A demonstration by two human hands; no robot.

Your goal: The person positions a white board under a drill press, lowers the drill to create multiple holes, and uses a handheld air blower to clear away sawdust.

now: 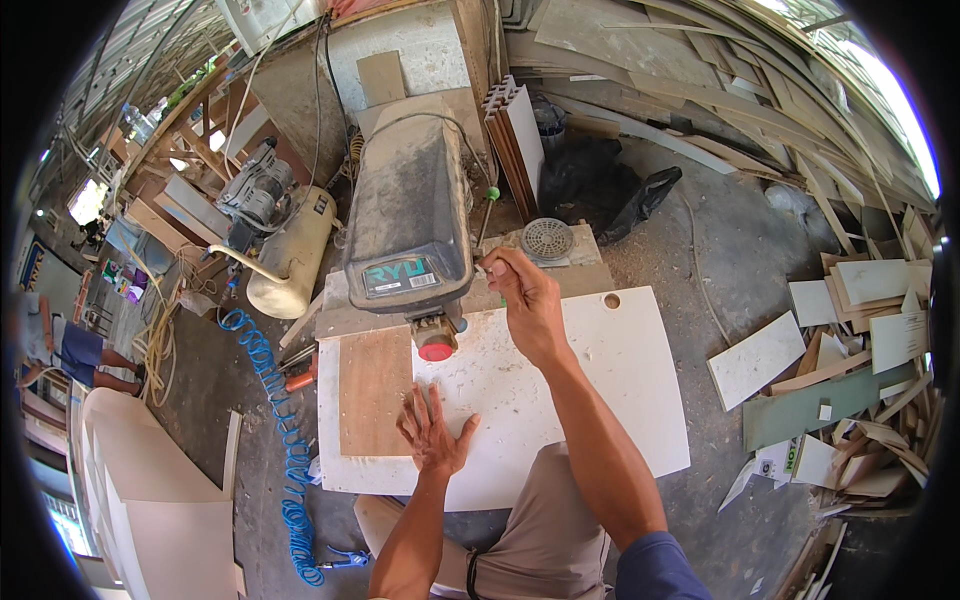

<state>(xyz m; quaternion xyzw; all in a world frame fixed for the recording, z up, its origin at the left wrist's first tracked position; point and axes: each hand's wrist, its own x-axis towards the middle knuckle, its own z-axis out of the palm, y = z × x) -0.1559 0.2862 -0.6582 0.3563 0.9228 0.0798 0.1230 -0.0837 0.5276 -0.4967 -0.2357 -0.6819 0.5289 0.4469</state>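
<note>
A dusty black drill press (405, 200) stands in front of me, its motor housing over a white board (600, 380). A red round part (436, 352) shows under the housing's front. My left hand (436, 438) presses flat on the board, fingers spread, beside a brown wood-coloured rectangle (375, 400). My right hand (527, 300) is closed at the right side of the housing, on what looks like the press's feed lever; the grip is mostly hidden by the fingers. One round hole (612, 300) is near the board's far right corner. Light shavings are scattered across it.
A coiled blue air hose (285, 440) lies on the floor at left, with a cream air compressor (295, 255) behind it. Board offcuts (850, 340) are heaped at right. A round grey grate (547, 240) sits beyond the board. Another person (75, 345) is at far left.
</note>
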